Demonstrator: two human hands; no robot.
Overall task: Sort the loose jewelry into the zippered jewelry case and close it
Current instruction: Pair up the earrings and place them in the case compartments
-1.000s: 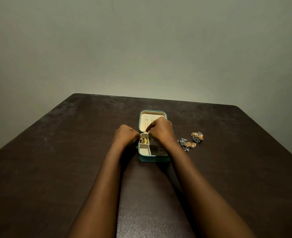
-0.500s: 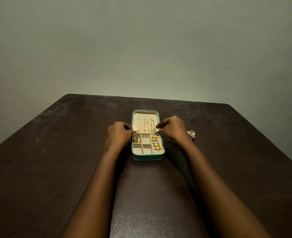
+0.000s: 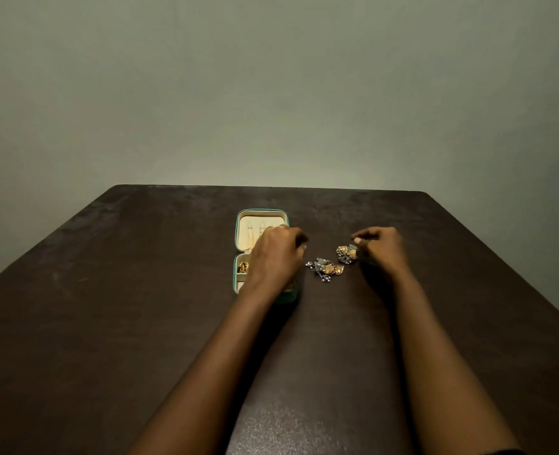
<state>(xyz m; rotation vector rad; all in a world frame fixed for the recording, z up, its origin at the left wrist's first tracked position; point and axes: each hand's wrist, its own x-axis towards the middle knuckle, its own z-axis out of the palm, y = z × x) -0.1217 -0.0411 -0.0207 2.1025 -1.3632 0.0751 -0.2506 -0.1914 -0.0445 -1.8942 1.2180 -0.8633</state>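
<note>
Teal case [image 3: 261, 214]: open, partly beneath left hand [image 3: 276, 257]; gold piece [image 3: 243, 267] in compartment left of that hand.
Left hand: fingers curled above case; grip cannot be told.
Right hand [image 3: 381, 247]: fingers curled, tips just beside far jewelry cluster [image 3: 347, 253]; contact unclear.
Near jewelry cluster [image 3: 325, 268]: on table [image 3: 140, 290], between the 2 hands.

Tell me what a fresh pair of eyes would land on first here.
Loose on the dark table, just right of the open teal jewelry case, lie two ornate gold-and-grey pieces: the nearer earring and the farther earring. The left hand covers most of the case's tray. The right hand curls its fingers beside the farther earring; whether they touch it is unclear.
</note>
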